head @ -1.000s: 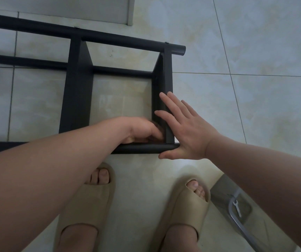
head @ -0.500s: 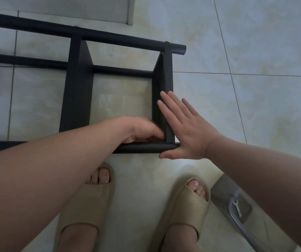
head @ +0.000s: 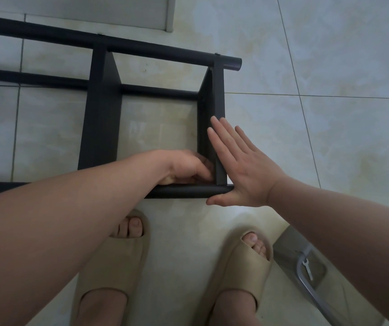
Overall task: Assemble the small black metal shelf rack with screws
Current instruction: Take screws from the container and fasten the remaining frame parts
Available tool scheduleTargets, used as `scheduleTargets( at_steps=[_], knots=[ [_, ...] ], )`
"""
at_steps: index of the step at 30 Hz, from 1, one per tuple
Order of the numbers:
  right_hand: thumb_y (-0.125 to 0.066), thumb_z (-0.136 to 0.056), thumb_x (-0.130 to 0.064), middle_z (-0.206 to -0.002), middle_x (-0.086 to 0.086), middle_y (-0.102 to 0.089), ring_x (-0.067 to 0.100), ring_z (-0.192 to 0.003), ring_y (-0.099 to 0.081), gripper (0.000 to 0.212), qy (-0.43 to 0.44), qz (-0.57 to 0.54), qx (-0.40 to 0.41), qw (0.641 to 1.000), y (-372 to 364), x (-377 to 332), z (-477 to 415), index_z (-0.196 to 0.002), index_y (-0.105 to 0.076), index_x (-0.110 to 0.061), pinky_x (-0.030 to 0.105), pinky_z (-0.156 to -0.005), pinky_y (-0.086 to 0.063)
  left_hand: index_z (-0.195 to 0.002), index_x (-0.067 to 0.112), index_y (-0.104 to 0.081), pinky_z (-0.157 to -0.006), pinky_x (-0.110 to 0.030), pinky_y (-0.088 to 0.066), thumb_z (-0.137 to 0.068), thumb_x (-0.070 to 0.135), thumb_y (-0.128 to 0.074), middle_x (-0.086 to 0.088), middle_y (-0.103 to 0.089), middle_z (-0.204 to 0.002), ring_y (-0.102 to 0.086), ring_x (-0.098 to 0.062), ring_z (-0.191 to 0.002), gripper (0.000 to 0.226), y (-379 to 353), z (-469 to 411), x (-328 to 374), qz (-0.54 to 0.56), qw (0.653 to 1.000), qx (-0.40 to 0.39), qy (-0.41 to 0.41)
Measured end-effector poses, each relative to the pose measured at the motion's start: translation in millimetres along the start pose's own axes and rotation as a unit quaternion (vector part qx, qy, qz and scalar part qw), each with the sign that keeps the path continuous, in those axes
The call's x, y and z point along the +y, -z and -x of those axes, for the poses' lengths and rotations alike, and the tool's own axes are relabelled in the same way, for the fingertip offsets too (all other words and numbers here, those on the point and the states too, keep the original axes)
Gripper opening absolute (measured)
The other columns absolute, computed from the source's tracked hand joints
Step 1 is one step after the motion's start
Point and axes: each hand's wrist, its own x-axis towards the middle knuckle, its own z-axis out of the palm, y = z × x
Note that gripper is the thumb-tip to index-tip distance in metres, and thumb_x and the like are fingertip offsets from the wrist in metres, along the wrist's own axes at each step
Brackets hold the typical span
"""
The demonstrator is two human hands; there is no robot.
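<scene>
Working on the rack (head: pixel 102 118), laid on its side on the tiled floor (head: pixel 329 55), just beyond two beige sandals (head: pixel 111 262). Pressing the right hand (head: pixel 243 168) flat against the outer face of the end bar (head: pixel 219 97), fingers (head: pixel 221 137) straight and close together, thumb stretched along under the end of the near tube (head: pixel 184 191); grasping nothing, only bracing. Reaching with the left hand (head: pixel 186 168) into the inner corner where end bar and near tube meet, with curled fingers touching the metal there. Cannot tell whether pinching a screw or only feeling for the hole: hidden by the knuckles. Off to the lower right, well apart from the rack, a small wrench (head: pixel 307 269) on something grey.

Judging by the look: stiff, hollow steel, so probably light enough to lift with one hand. Smooth paint on smooth tile, so likely to slide away when pushed at one corner; hence the sense of bracing from the opposite side. Possibly a little wobbly at any joint not yet tightened. Better to take hold around a round tube, near tube or far tube (head: pixel 130 47), close to a joint, for a full grip. Better to avoid the thin edges of the flat bars, perhaps sharp. For turning it over, one hand on each long tube.
</scene>
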Motion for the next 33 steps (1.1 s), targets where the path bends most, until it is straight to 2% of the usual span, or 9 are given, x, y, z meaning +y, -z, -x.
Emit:
scheduleTargets(
  at_steps=[3,6,8,12,16,23,28,33],
  knots=[
    [-0.042,-0.078,-0.088,-0.168,0.017,0.006,0.032,-0.156,0.006,0.127,-0.001,-0.001,-0.005,1.000,0,0,0,-0.160,-0.004,0.000,0.053,-0.126,-0.011,-0.078,0.011,-0.075,-0.081,-0.037,-0.055,-0.089,-0.004,-0.054,-0.011,-0.073,-0.082,-0.070,-0.025,-0.081,0.028,-1,1,2,0.005,1.000,-0.006,0.022],
    [-0.041,-0.078,-0.089,-0.169,0.016,0.007,0.031,-0.156,0.008,0.127,-0.003,-0.001,-0.010,1.000,0,0,0,-0.160,-0.004,-0.001,0.053,-0.126,-0.010,-0.090,0.005,-0.072,-0.100,-0.049,-0.048,-0.090,0.006,-0.055,-0.018,-0.070,-0.096,-0.064,-0.033,-0.096,0.017,-4,3,5,-0.010,0.998,-0.007,0.054],
    [-0.041,-0.077,-0.089,-0.169,0.016,0.007,0.031,-0.156,0.008,0.127,-0.005,-0.004,-0.010,1.000,1,0,0,-0.160,-0.004,-0.001,0.054,-0.126,-0.010,-0.092,0.004,-0.071,-0.104,-0.050,-0.046,-0.091,0.008,-0.055,-0.018,-0.068,-0.098,-0.062,-0.033,-0.098,0.017,-4,3,5,-0.017,0.998,-0.006,0.064],
    [-0.041,-0.077,-0.089,-0.169,0.016,0.006,0.030,-0.156,0.008,0.126,-0.006,-0.003,-0.013,1.000,2,-1,0,-0.160,-0.004,-0.001,0.054,-0.126,-0.010,-0.085,0.007,-0.073,-0.099,-0.046,-0.046,-0.093,0.009,-0.054,-0.014,-0.072,-0.087,-0.063,-0.032,-0.093,0.021,-4,3,5,-0.020,0.997,-0.017,0.068],
    [-0.039,-0.077,-0.090,-0.169,0.013,0.008,0.028,-0.156,0.010,0.126,-0.011,-0.002,-0.023,1.000,3,-2,0,-0.161,-0.003,-0.003,0.053,-0.126,-0.010,-0.085,0.007,-0.073,-0.098,-0.048,-0.049,-0.091,0.009,-0.057,-0.015,-0.072,-0.087,-0.065,-0.033,-0.092,0.017,-3,4,5,-0.029,0.998,0.000,0.062],
    [-0.033,-0.072,-0.095,-0.170,0.011,0.004,0.025,-0.157,0.006,0.128,-0.018,0.029,-0.050,0.998,12,-2,-2,-0.162,-0.009,-0.007,0.051,-0.125,-0.011,-0.090,0.006,-0.072,-0.076,-0.036,-0.053,-0.088,0.008,-0.061,-0.013,-0.074,-0.081,-0.070,-0.028,-0.076,0.012,-3,3,4,-0.044,0.998,0.026,0.048],
    [-0.028,-0.068,-0.099,-0.169,0.010,0.010,0.024,-0.156,0.012,0.134,-0.030,0.038,-0.075,0.996,14,-8,3,-0.162,-0.001,-0.008,0.053,-0.125,-0.003,-0.078,0.011,-0.070,-0.053,-0.021,-0.049,-0.086,0.006,-0.063,-0.005,-0.071,-0.066,-0.067,-0.016,-0.057,0.012,-8,2,1,-0.063,0.997,0.032,0.033],
    [-0.031,-0.061,-0.103,-0.169,0.013,0.012,0.027,-0.155,0.015,0.145,-0.026,0.038,-0.081,0.996,10,-19,14,-0.161,0.001,-0.003,0.057,-0.125,0.000,-0.078,0.009,-0.070,-0.058,-0.023,-0.048,-0.084,0.006,-0.063,-0.004,-0.068,-0.068,-0.063,-0.018,-0.062,0.010,-18,7,-15,-0.076,0.996,-0.002,0.037]
  ],
)
